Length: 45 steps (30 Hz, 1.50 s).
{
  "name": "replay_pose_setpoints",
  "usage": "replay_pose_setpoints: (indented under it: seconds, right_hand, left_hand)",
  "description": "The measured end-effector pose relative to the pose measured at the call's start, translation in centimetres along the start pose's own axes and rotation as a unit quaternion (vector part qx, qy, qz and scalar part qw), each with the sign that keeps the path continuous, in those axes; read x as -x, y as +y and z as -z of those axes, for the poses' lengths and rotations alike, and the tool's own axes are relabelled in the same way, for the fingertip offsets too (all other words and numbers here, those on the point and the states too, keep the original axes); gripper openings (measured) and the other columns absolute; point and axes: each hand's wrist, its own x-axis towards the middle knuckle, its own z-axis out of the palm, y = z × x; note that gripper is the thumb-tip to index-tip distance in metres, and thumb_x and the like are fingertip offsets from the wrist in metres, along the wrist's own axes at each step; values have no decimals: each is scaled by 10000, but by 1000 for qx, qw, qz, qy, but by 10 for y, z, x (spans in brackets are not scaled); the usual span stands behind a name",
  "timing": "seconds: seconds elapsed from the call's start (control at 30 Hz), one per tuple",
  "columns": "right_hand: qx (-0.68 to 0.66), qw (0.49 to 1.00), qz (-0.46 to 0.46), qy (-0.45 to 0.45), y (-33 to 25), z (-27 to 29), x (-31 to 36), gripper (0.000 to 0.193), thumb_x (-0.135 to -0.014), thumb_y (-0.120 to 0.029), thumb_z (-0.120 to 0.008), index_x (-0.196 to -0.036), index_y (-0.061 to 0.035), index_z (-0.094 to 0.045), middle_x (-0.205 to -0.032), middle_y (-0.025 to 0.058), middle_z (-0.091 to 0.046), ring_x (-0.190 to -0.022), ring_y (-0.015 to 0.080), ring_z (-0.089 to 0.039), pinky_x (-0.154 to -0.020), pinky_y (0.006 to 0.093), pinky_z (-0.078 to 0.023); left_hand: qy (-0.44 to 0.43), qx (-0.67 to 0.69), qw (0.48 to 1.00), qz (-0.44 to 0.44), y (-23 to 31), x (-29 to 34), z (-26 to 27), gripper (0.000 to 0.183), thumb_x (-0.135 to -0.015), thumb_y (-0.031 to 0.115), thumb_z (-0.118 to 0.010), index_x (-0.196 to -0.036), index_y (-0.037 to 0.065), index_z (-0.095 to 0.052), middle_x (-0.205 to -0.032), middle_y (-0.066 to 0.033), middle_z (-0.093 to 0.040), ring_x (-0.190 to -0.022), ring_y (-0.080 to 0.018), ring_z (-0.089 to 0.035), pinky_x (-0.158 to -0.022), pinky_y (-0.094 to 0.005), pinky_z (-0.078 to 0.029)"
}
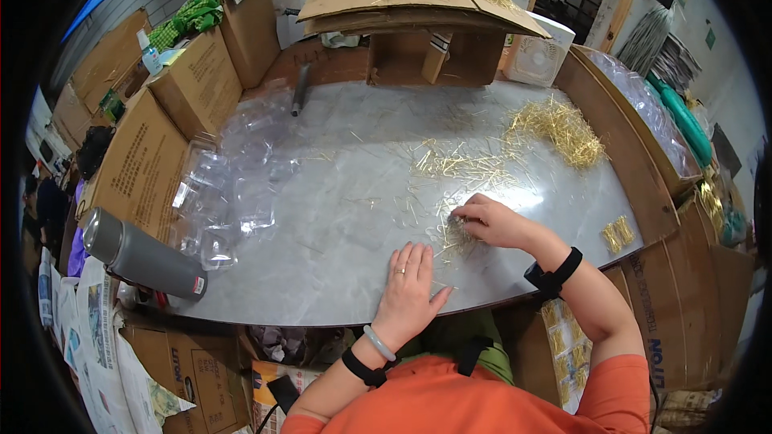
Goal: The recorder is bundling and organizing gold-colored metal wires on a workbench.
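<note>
The single view came from a camera worn on the person's head, looking steeply down and forward over the grey tabletop (338, 193), close enough that the forearms entered from the lower edge and the orange shirt (482, 402) filled the bottom. Its wide fisheye lens bent the tabletop's edges and darkened the corners, yet took in the cardboard boxes (193, 80) at the left and the room's far wall beyond.

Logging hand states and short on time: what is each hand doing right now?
Left hand: open, flat on the grey metal-topped table, holding nothing.
Right hand: fingers curled, pinching at the small cluster of thin golden pins on the table.
</note>
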Motion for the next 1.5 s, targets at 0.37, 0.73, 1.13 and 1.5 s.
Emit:
replay_pose_setpoints:
  seconds: [0.37,0.73,1.13,1.5]
  right_hand:
    - [176,982,10,75,-35,-35,63,630,-972,-492,-615,-1414,-48,-550,-1417,228,-522,-1346,440,-462,-1138,554,-365]
    - [181,962,-29,201,-50,-81,79,610,-976,-426,-624,-1444,-49,-518,-1473,207,-476,-1445,453,-357,-1211,595,-251]
    - [60,976,74,196,-42,-74,77,463,-883,-106,-725,-1319,-28,-588,-1411,202,-527,-1379,454,-435,-1159,524,-380]
    - [4,980,93,176,-26,-75,93,481,-846,-140,-776,-1291,-57,-612,-1362,156,-574,-1342,420,-473,-1109,512,-416]
  left_hand:
    - [3,4,1000,3,0,-1,-2,768,-901,332,-753,-1438,-117,-436,-1442,-298,-469,-1395,-451,-407,-1195,-550,-308]
    - [-25,5,1000,5,3,-2,0,731,-961,280,-678,-1502,-92,-358,-1495,-270,-430,-1424,-437,-387,-1205,-559,-287]
    - [-37,-11,999,19,3,-3,-2,646,-974,194,-659,-1494,-76,-387,-1487,-258,-450,-1416,-429,-407,-1205,-548,-295]
    - [-78,17,997,14,7,-12,7,819,-882,319,-781,-1472,-104,-400,-1491,-274,-439,-1422,-458,-384,-1199,-571,-288]
